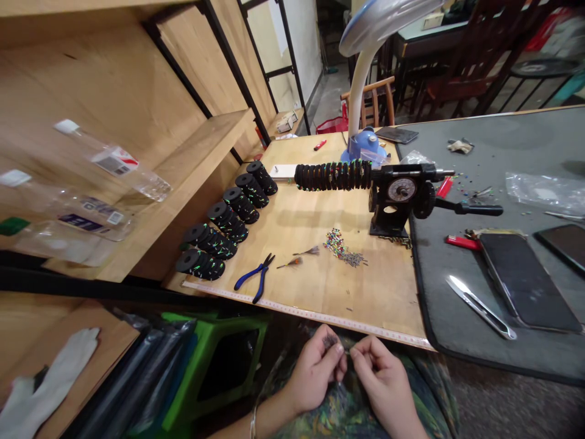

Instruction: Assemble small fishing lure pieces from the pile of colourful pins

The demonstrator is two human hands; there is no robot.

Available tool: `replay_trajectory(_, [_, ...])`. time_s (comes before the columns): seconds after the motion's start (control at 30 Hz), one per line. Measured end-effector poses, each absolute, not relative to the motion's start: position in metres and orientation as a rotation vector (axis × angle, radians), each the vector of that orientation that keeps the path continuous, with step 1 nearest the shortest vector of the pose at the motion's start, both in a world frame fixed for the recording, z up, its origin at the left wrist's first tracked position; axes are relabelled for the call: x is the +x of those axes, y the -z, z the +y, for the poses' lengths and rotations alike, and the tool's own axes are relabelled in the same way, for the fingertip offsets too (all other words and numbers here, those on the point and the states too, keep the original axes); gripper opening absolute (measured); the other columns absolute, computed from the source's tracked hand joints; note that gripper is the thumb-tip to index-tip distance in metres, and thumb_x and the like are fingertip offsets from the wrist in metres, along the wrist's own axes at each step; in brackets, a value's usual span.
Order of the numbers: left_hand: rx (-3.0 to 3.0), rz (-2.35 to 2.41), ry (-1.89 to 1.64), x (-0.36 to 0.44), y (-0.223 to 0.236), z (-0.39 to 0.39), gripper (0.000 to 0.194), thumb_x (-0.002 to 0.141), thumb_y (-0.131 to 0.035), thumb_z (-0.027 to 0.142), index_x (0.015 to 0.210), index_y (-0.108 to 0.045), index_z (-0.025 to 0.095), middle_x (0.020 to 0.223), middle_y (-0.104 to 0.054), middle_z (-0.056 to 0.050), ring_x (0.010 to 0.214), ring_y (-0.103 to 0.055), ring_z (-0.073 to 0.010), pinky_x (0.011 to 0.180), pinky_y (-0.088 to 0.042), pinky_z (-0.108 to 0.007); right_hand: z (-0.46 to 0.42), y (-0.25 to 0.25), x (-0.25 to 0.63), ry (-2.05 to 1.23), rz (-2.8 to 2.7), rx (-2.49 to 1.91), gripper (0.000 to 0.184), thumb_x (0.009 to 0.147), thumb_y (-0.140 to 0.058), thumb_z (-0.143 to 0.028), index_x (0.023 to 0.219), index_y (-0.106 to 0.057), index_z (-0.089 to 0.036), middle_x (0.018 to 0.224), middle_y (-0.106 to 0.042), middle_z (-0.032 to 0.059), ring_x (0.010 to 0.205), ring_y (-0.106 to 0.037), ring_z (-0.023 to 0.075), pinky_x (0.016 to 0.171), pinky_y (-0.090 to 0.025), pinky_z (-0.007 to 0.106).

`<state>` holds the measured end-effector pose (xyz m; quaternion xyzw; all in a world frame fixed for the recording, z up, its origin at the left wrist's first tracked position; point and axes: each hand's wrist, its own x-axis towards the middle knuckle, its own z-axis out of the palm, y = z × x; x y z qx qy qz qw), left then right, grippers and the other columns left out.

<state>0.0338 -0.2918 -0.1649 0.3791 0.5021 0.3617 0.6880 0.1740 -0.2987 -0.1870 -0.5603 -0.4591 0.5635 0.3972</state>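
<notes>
My left hand, in front of the table edge and above my lap, is closed with the fingertips pinched round a dark wispy tuft. Close beside it, my right hand has thumb and forefinger pinched together; what lies between them is too small to make out. On the table ahead are two small feathered pieces, a heap of coloured beads and a heap of small metal pieces. Blue-handled pliers lie open to the left of these.
Several wound black spools line the table's left side. A black hand-crank winder carries a full wound row. A lamp stands behind it. Silver thread snips and a phone rest on the grey mat. A measuring tape follows the front edge.
</notes>
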Motion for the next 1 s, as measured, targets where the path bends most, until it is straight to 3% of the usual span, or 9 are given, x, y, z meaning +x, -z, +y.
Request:
replay_trajectory(0.33, [0.884, 1.133, -0.808, 0.0333, 0.1694, -0.2932, 0.040, 0.084, -0.055, 0.056, 0.076, -0.041, 0.020, 0.060, -0.049, 0.005, 0.049, -0.042, -0.0077, 0.049, -0.032, -0.021, -0.2980, 0.1864, 0.1729, -1.455, -1.106, -1.426, 0.032, 0.076, -0.065, -0.047, 0.060, -0.058, -0.020, 0.051, -0.055, -0.0021, 0.047, -0.044, 0.0122, 0.047, -0.035, 0.023])
replay_trajectory(0.6, [1.020, 1.182, -0.774, 0.0325, 0.1696, -0.2956, 0.038, 0.087, -0.050, 0.055, 0.076, -0.042, 0.020, 0.061, -0.050, 0.003, 0.050, -0.045, -0.0089, 0.052, -0.037, -0.022, -0.2969, 0.1883, 0.1716, -1.504, -1.113, -1.372, 0.037, 0.081, -0.059, -0.053, 0.065, -0.058, -0.020, 0.054, -0.060, 0.0008, 0.049, -0.051, 0.0145, 0.049, -0.040, 0.024])
replay_trajectory(0.83, [1.194, 1.217, -0.726, 0.0297, 0.1682, -0.2965, 0.029, 0.092, -0.045, 0.046, 0.079, -0.043, 0.020, 0.061, -0.052, 0.002, 0.050, -0.046, -0.0097, 0.051, -0.039, -0.022, -0.2963, 0.1881, 0.1710, -1.551, -1.118, -1.345, 0.037, 0.080, -0.061, -0.054, 0.079, -0.065, -0.018, 0.055, -0.062, 0.0001, 0.051, -0.055, 0.0156, 0.051, -0.042, 0.025])
replay_trajectory(1.0, [1.242, 1.226, -0.704, 0.0286, 0.1658, -0.2967, 0.023, 0.093, -0.045, 0.038, 0.078, -0.043, 0.021, 0.060, -0.053, 0.002, 0.050, -0.047, -0.0108, 0.052, -0.039, -0.022, -0.2954, 0.1903, 0.1707, -1.606, -1.101, -1.304, 0.035, 0.081, -0.061, -0.052, 0.077, -0.063, -0.018, 0.053, -0.060, -0.0014, 0.048, -0.053, 0.0140, 0.048, -0.040, 0.023])
